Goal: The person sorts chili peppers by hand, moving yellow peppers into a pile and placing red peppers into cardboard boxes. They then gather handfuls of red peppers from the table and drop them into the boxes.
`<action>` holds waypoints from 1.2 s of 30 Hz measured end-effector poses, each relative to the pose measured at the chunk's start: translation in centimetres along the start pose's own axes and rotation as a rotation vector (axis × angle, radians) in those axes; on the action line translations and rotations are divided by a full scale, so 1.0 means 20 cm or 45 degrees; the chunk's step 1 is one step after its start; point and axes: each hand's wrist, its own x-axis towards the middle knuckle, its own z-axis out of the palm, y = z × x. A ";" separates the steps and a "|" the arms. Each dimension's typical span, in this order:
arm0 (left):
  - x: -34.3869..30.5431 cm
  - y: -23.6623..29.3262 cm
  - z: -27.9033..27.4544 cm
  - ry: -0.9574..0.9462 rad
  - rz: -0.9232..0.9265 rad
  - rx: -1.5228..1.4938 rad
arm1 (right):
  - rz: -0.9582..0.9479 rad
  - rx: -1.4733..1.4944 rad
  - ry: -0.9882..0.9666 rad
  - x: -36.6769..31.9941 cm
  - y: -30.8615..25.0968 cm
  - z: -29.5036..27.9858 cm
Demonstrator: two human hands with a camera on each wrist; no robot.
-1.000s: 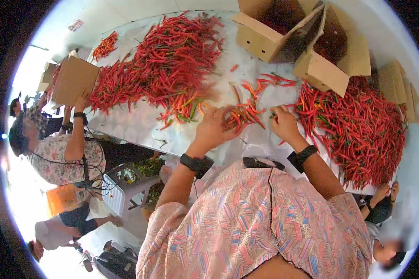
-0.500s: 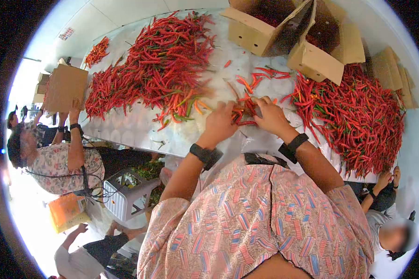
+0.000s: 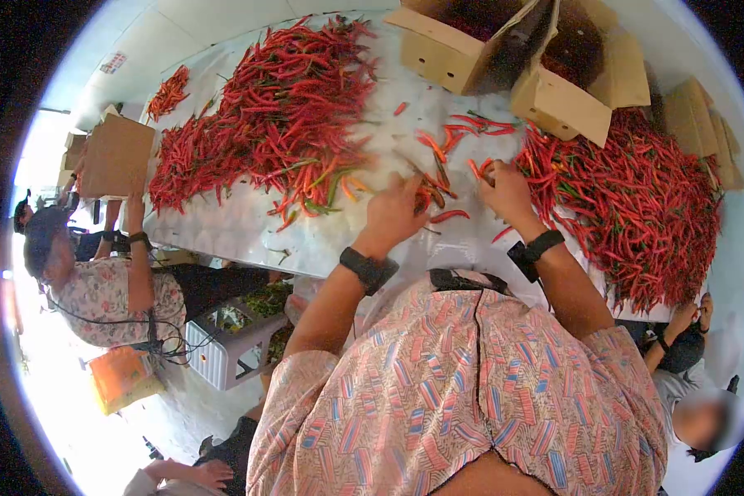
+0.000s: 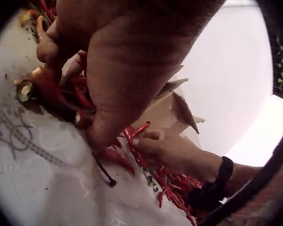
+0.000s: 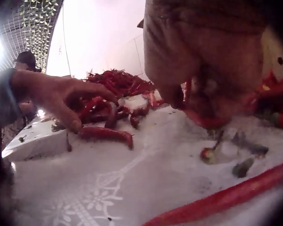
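1. Closest to me, a loose red chili (image 3: 449, 216) lies on the white patterned table covering (image 5: 165, 174), just beside the left hand. I expect it to be very light, smooth-skinned and slightly springy; I'd pinch it across the middle.
2. My left hand (image 3: 393, 215) is narrow, its fingers and thumb curled round a small bunch of red chilies (image 4: 52, 94). Curved bodies like these could slide over each other, so I'd want even, gentle pressure; squeezing hard might crease or split the flesh.
3. My right hand (image 3: 504, 194) is drawn in too, pinching an orange-red chili (image 3: 474, 169) with its fingertips. The stem end should give a surer hold than the slick, tapering tip.
4. Under that hand are dark green scraps (image 5: 243, 167), nearly weightless I'd guess, needing a fine pinch.
5. Beyond the hands, more loose chilies (image 3: 435, 149) lie scattered between the two heaps, easy to take singly by the body.
6. The right heap (image 3: 653, 215) and the left heap (image 3: 298, 99) look tangled; I'd lift from the top, since stalks may snag neighbours.
7. Farthest off, an open cardboard box (image 3: 558, 107) adjoins the right heap; its flaps look stiff but foldable.
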 end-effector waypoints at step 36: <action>0.13 0.17 0.08 -0.162 0.038 -0.677 | 0.523 2.239 -0.651 -0.05 -0.11 0.13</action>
